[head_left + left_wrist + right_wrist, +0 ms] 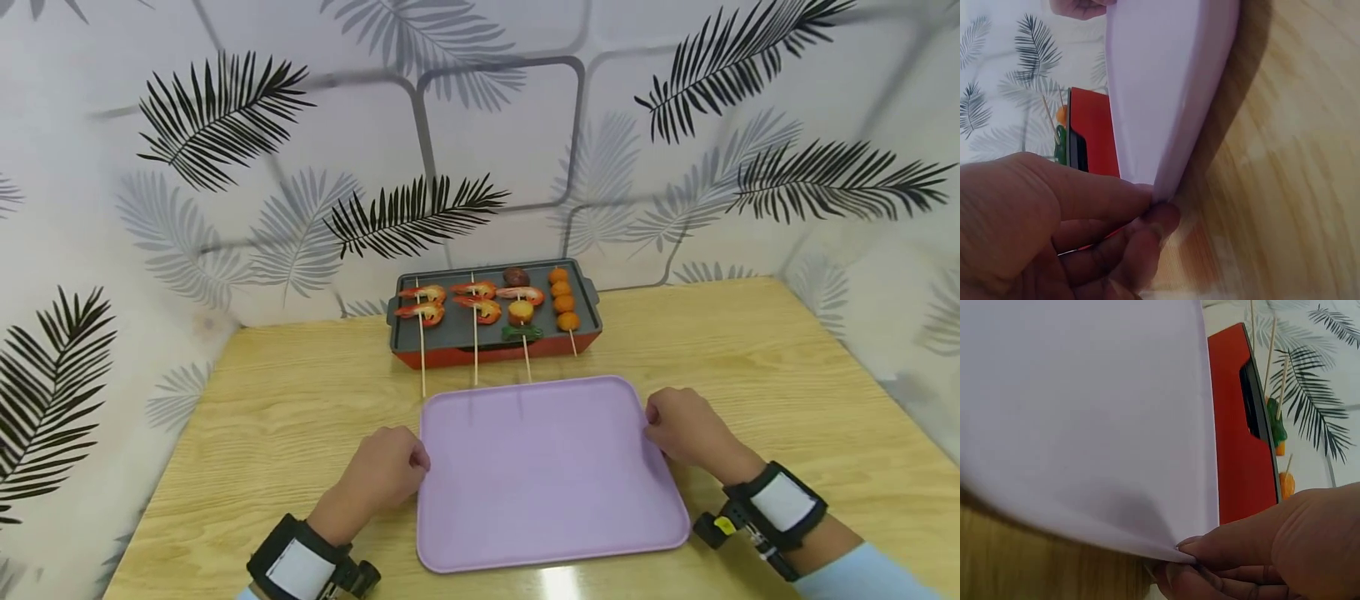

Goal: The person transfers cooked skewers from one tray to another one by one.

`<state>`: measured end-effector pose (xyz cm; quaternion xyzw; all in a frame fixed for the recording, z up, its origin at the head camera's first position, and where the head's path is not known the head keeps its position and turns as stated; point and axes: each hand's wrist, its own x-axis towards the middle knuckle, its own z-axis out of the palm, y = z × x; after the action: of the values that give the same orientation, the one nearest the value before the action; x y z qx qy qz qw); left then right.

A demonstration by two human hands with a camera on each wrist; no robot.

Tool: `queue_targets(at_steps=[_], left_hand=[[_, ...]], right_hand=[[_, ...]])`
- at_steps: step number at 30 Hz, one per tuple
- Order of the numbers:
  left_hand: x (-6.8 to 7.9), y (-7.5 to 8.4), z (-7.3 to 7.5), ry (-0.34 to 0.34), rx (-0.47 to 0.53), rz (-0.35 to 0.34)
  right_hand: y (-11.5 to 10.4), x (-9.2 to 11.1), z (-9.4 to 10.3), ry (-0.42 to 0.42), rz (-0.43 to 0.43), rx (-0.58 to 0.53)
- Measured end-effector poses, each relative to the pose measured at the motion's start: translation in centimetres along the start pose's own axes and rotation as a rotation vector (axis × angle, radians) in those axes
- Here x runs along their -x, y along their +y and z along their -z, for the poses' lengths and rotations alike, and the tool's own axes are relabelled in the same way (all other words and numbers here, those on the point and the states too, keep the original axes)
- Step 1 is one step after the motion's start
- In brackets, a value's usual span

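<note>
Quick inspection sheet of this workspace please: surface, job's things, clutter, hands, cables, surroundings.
Surface: wood-grain table, glare spot at near edge.
Job's things: purple tray in front of a red-and-dark-grey grill; four food skewers on the grill, sticks overhanging its front. Whether the tray rests fully on the table: can't tell.
Clutter: nothing seen.
Hands: left hand pinches the tray's left rim; right hand pinches its right rim. Strapped devices on both wrists.
Cables: nothing seen.
Surroundings: wall covering with black and grey leaf pattern, behind the table.
</note>
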<state>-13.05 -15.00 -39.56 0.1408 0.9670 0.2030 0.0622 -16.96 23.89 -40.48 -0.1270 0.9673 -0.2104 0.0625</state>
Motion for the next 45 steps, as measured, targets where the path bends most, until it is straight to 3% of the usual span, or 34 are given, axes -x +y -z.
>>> queue_targets(at_steps=[6,12,16,19,22,25,32,37,45], left_hand=[[1.0,-1.4,0.5,0.018,-0.021,0.045],[1.5,-1.8,0.9,0.006,-0.059,0.081],[1.6,-1.7,1.0,-0.003,-0.068,0.079],[1.7,-1.8,0.8,-0.004,-0.065,0.090],[1.7,-1.9,0.7,-0.002,-0.050,0.091],[1.7,-1.9,0.5,-0.001,-0.031,0.086],[1.6,-2.2,0.4,-0.011,0.017,0.104],[1.7,-2.5,0.2,0.016,0.036,0.084],[1.6,-2.8,0.3,0.050,0.021,0.072]], right_hand=[[-1.3,-0.6,-0.7,0.004,0.024,-0.021],[-1.6,-1.2,-1.0,-0.009,0.041,0.000],[-1.9,-2.0,-0.4,-0.039,0.067,0.052],[-2.5,-3.2,0.8,0.008,0.106,0.065],[-3.3,-4.7,2.2,0.096,0.120,-0.024],[-4.0,-6.4,3.3,0.137,0.076,-0.181],[-4.8,-9.1,3.3,0.022,-0.097,-0.509],[-4.8,-9.9,2.1,-0.030,-0.126,-0.584],[-5.4,-10.3,1.2,-0.011,-0.143,-0.682]])
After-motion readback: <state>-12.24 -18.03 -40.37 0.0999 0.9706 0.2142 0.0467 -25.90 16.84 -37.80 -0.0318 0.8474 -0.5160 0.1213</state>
